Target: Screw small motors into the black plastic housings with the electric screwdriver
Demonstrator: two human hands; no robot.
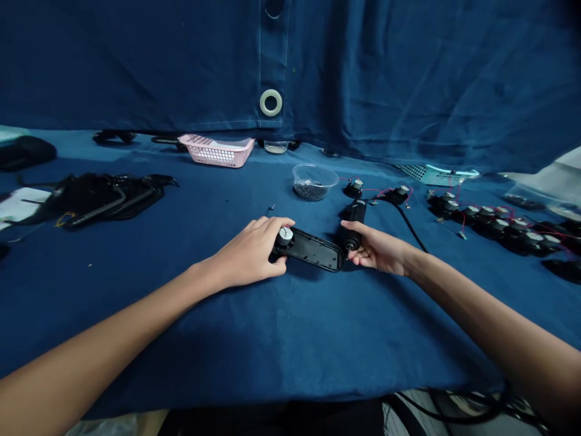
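Note:
My left hand (256,251) is closed around one end of a long black plastic housing (315,249). A round silver motor (285,235) sits at that end, and the hollow inner side of the housing faces up. In my right hand (380,247) is a black electric screwdriver (356,219), its metal bit pointing down towards me, close beside the housing's far right end. A black cable (411,227) lies on the cloth behind the right hand. Just beyond both hands stands a clear plastic bowl (315,181) with small dark pieces, possibly screws.
Several black parts with silver motors and red wires (499,224) lie at the right. Dark plastic parts (118,197) are piled at the left. A pink basket (218,151) and a turquoise basket (440,174) stand at the back, under a hanging blue curtain (181,66).

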